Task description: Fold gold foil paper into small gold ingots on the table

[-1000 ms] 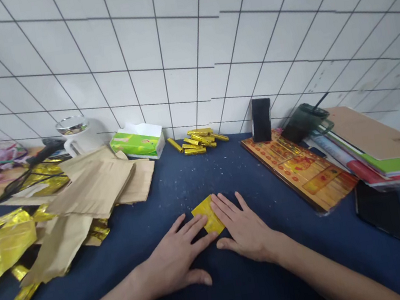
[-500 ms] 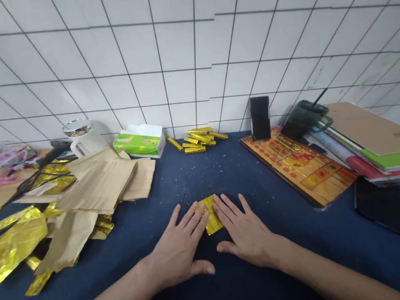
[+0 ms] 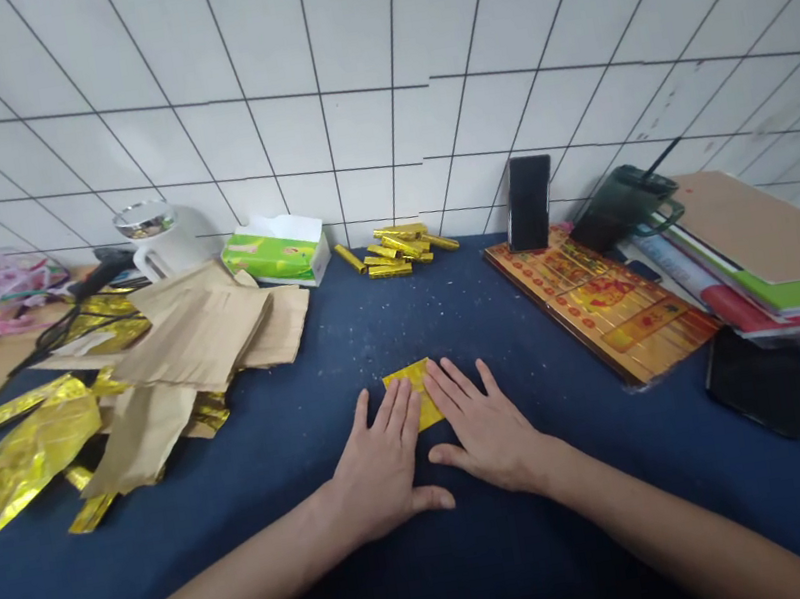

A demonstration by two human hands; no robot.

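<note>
A small folded piece of gold foil paper (image 3: 413, 381) lies on the dark blue table cover (image 3: 530, 542) in front of me. My left hand (image 3: 384, 459) lies flat, fingers stretched out, its fingertips pressing the paper's left part. Beside it, my right hand (image 3: 485, 428) is also flat and open, its fingertips on the paper's right edge. The two hands nearly touch and hide most of the paper.
A pile of folded gold pieces (image 3: 399, 247) and a green tissue box (image 3: 275, 253) sit by the tiled wall. Brown and gold sheets (image 3: 153, 369) spread at left near a white kettle (image 3: 159, 241). At right: printed sheets (image 3: 605, 302), a standing phone (image 3: 529, 203), stacked folders (image 3: 752, 274), a flat phone (image 3: 758, 379).
My left hand slid right and forward over the gold paper, closing up against my right hand. The view tilted slightly downward.
</note>
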